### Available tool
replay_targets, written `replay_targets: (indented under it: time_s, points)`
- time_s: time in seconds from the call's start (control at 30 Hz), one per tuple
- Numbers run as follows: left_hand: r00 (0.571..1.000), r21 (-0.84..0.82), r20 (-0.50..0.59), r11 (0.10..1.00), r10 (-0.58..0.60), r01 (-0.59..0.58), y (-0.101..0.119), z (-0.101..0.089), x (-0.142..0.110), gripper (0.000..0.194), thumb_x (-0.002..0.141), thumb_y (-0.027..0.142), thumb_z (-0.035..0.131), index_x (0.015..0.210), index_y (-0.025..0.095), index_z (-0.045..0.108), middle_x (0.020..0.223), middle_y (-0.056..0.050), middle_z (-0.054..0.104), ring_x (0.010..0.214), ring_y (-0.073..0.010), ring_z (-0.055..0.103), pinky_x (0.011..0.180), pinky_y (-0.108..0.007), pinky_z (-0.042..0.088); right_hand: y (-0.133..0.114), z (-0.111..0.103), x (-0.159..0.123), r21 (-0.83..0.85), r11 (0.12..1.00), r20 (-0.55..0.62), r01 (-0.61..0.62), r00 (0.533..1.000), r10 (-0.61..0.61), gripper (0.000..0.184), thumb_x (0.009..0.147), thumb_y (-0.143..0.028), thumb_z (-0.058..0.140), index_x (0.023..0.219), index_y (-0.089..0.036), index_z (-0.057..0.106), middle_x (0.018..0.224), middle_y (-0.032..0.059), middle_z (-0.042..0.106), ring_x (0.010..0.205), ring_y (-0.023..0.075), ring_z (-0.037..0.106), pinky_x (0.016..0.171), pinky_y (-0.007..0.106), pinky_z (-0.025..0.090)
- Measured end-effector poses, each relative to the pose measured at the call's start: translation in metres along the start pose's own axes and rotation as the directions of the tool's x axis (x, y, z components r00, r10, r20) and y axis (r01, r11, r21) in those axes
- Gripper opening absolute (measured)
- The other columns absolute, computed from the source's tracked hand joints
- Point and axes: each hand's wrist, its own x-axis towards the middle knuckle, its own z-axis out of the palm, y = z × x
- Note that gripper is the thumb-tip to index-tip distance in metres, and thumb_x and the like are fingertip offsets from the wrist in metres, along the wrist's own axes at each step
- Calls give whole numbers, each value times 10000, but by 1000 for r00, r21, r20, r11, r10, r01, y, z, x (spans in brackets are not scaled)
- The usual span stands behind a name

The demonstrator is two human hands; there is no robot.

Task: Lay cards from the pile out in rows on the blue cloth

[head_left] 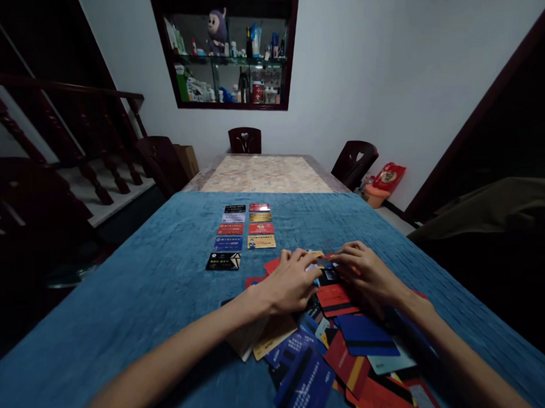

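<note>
A loose pile of plastic cards [304,379] in blue, red, gold and black spreads over the blue cloth in front of me. My left hand [293,282] rests over the upper left of the pile, fingers bent and somewhat apart, with no card visibly in its grip. Across from it, my right hand [365,269] has its fingertips together at the edge of a dark card [324,263]; its thumb is mostly hidden. A red card with a black stripe [336,299] lies just below the hands. Beyond the pile, several cards lie face up in two columns, a black VIP card [223,261] nearest.
The blue cloth [167,282] covers the near part of a long table, whose patterned top [261,171] shows at the far end. Chairs [245,140] stand around it. A red bag [388,176] sits in an orange bin [375,195] at right. A wall cabinet [233,105] holds bottles.
</note>
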Motion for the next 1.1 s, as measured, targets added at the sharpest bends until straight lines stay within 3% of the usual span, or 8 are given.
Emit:
replay_targets:
  time_s: [0.23,0.43,0.8,1.1]
  points:
    - [998,-21,33,999,46,-46,20,7,-3,243,903,385,572,1082,227,616,1281,-131,556,1238,-319,429,921,-499,398,-4,-1,-14,18,1000,-38,-6,999,6,236,902,-251,522,1024,-287,720,995,90,705,987,251,568,857,429,513]
    - [992,3,18,992,124,-124,25,14,-4,240,924,371,550,1109,251,642,1250,-105,561,1198,-334,441,934,-533,398,-5,4,-19,12,999,-83,46,996,-44,220,921,-251,510,1008,-245,711,966,92,708,962,247,571,831,440,521]
    - [995,9,6,995,96,-96,11,12,-4,205,920,353,560,1000,195,662,1055,-105,594,1071,-287,491,875,-442,383,-10,9,-24,0,996,-50,88,995,-87,172,930,-242,539,1007,-240,693,992,76,700,995,236,556,853,434,503]
    - [998,-30,46,999,34,-32,0,5,-6,181,868,282,604,1011,172,630,1191,-111,589,1154,-295,473,883,-437,385,-34,0,-21,-31,995,33,95,995,-94,185,904,-318,579,1019,-232,696,1008,97,684,1061,272,527,881,473,473]
